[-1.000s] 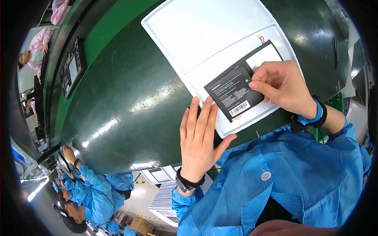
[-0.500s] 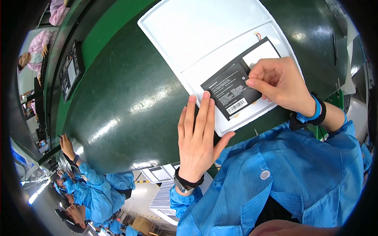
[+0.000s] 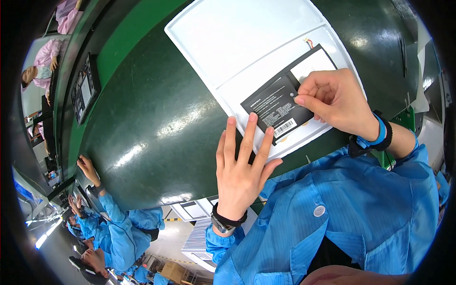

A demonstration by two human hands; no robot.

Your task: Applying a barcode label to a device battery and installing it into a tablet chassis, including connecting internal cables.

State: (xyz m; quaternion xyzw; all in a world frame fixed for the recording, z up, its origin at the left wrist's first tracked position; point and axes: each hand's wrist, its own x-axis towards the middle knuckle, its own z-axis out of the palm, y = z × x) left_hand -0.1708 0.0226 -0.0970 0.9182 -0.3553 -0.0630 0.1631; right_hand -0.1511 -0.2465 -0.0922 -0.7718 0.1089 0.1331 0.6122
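Note:
A flat black battery pack (image 3: pixel 273 102) with a printed label, a barcode and a white area lies in a white plastic tray (image 3: pixel 207 76). Short coloured wires with a small connector (image 3: pixel 309 43) stick out at its far end. My left hand (image 3: pixel 239 166) is open, its fingers spread over the tray's near left edge, with fingertips at the battery's lower left side. Above the battery's middle, my right hand (image 3: pixel 335 97) is closed in a pinch of thumb and forefinger. What it pinches, if anything, is too small to make out.
The tray rests on a dark green table (image 3: pixel 156 95). To the left, an opened electronic device (image 3: pixel 85 90) lies beyond a green strip. A person in blue (image 3: pixel 118 232) is at the lower left, and people in pink stand farther off. Stacked white trays (image 3: pixel 202 237) are below the table edge.
My left hand's fingers have spread wider, with one fingertip shifting right along the battery's near edge. My right hand keeps its pinch nearly in place. The neighbouring person's hand has moved slightly.

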